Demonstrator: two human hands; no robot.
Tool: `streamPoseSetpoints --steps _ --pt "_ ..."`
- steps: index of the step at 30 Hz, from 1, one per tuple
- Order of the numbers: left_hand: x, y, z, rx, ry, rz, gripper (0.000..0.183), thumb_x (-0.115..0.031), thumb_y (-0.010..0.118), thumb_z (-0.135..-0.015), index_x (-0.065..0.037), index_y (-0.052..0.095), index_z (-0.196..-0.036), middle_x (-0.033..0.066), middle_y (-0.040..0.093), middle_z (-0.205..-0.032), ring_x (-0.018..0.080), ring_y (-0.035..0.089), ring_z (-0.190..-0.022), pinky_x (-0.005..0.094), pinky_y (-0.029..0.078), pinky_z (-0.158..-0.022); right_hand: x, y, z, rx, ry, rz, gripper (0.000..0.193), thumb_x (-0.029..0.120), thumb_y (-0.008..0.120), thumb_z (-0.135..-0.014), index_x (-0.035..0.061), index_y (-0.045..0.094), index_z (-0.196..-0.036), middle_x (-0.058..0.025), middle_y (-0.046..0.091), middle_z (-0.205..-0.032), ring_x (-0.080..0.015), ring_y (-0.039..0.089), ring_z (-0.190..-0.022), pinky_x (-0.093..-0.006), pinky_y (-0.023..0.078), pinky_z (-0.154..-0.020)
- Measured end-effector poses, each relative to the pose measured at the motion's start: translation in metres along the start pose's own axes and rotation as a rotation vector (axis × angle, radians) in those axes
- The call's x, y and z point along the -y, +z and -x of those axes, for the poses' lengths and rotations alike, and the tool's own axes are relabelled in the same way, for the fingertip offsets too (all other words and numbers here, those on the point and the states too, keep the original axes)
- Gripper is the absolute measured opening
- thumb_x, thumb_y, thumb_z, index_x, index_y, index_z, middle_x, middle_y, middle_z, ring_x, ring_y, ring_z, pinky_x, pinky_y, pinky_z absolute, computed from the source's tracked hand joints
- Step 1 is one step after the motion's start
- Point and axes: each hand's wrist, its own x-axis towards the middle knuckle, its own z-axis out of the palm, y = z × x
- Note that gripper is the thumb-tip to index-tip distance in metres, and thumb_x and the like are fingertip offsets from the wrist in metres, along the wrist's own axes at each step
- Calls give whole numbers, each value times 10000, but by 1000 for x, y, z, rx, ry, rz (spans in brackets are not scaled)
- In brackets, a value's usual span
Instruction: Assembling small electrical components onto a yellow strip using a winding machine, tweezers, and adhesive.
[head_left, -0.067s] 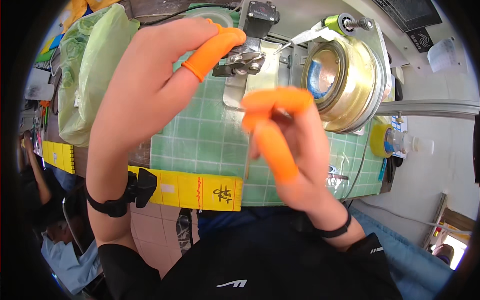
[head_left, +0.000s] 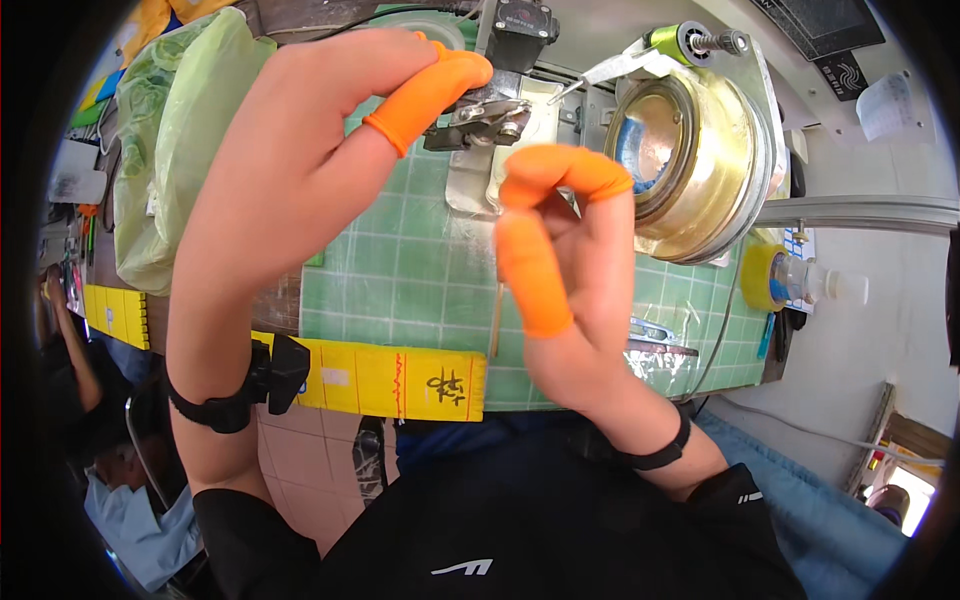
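L hand (head_left: 300,160), w/ orange finger covers (head_left: 405,110), is at the metal clamp (head_left: 490,125) by the black box (head_left: 518,35), thumb + finger close tog.; can't tell what's btwn. R hand (head_left: 580,270), well apart from L, is curled above the green mat (head_left: 400,280) on the counter (head_left: 275,305) (grip unclear, can't tell). Gold drum (head_left: 715,150) sits just R of it.
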Motion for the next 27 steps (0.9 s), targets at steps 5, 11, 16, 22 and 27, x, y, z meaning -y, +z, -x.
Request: streamPoseSetpoints --steps 5,11,16,22,27 --pt "-7 -16 -23 202 -119 -27 244 -14 532 -973 41 688 -1152 109 739 -1088 186 683 -960 289 521 -887 -18 14 -22 -255 122 -93 294 146 548 -1071 43 436 -1323 -55 505 -1117 -101 492 -843 -271 449 -758" --pt "0 -1 -79 58 32 -32 222 -128 681 -975 46 707 -1110 87 731 -986 130 669 -808 269 548 -763 -44 -1 -28 -299 -17 -43 182 128 515 -1086 63 499 -1255 -21 526 -1051 -91 481 -847 -276 450 -774" --pt "-17 2 -119 362 269 182 239 -195 472 -1076 7 589 -1125 170 643 -989 286 578 -865 375 478 -839 -37 14 -32 -368 80 -186 151 127 477 -1098 68 487 -1236 -12 523 -996 -67 440 -793 -229 389 -714" --pt "7 -16 -91 345 174 400 255 -79 629 -985 49 700 -1193 159 732 -1165 206 692 -1068 313 524 -979 -48 10 -48 -431 157 -188 182 169 473 -1097 50 499 -1232 -2 534 -980 -65 452 -786 -226 386 -700" --pt "26 -1 -87 512 -9 427 192 -78 709 -896 25 739 -1055 130 734 -1031 198 718 -912 304 570 -776 -52 12 -61 -399 146 -263 200 164 501 -1081 66 544 -1250 7 602 -1014 -48 495 -761 -221 409 -663"
